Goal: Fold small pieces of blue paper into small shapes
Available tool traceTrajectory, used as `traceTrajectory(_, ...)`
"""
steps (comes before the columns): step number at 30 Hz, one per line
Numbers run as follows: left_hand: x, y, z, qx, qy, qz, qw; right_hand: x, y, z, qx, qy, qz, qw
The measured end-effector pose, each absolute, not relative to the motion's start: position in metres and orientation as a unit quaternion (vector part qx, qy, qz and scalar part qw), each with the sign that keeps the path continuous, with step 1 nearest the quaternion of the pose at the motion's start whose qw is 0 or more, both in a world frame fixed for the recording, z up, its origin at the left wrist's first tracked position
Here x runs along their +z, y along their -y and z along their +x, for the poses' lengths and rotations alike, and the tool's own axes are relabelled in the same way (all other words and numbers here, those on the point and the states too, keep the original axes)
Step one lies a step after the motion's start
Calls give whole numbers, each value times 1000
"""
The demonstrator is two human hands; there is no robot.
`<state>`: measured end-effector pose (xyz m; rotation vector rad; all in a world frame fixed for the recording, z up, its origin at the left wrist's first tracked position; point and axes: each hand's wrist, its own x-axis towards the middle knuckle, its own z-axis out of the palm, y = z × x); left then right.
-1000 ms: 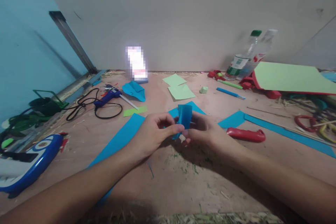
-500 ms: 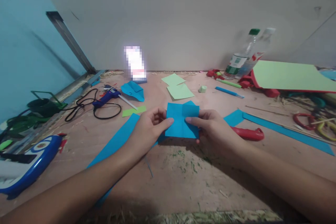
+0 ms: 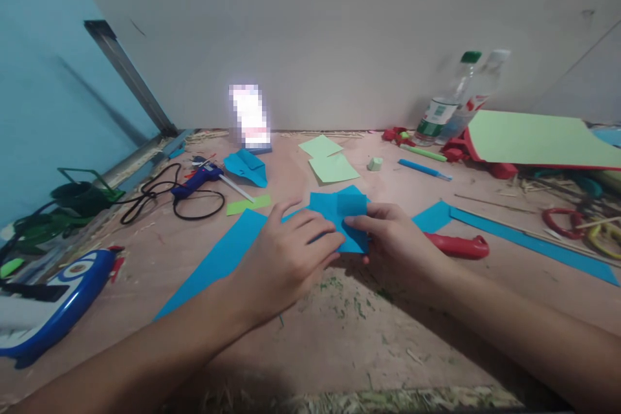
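Observation:
A small sheet of blue paper point(image 3: 352, 206) with a vertical crease is held up just above the table. My right hand point(image 3: 395, 233) pinches its right side, thumb in front and the other fingers behind. Across its lower left part lie the bent fingers of my left hand point(image 3: 295, 249), fingertips on the front near the crease; the thumb is hidden. Behind the sheet, more blue paper shows at the top edge. A long blue paper piece point(image 3: 218, 265) lies under my left forearm. Close to my right wrist is a red-handled tool point(image 3: 458, 246), partly covered.
Green paper squares point(image 3: 334, 168), an eraser-like block point(image 3: 374, 163) and a blue pen point(image 3: 424, 170) lie further back. A glue gun point(image 3: 196, 181) with its cord and a folded blue piece point(image 3: 246, 168) are at left. Bottles point(image 3: 439, 118) and blue strips point(image 3: 533, 246) are at right.
My left hand has shifted from pinching the sheet's left edge to lying over its lower left front, fingers reaching right. My right hand keeps its pinch.

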<state>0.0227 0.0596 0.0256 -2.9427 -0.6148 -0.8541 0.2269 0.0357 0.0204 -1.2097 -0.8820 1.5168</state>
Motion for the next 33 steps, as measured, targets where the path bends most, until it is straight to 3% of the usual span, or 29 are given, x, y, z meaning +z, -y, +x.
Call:
traceTrajectory(14, 34, -57, 24, -395, 297, -863, -99, 26, -29, 228, 673, 419, -399, 462)
traceTrajectory(28, 29, -59, 29, -398, 397, -726, -396, 26, -31, 227, 616, 469, -427, 468)
traceTrajectory(33, 26, -60, 34, -388, 383, -663, -512, 25, -33, 226, 606, 410, -461, 502)
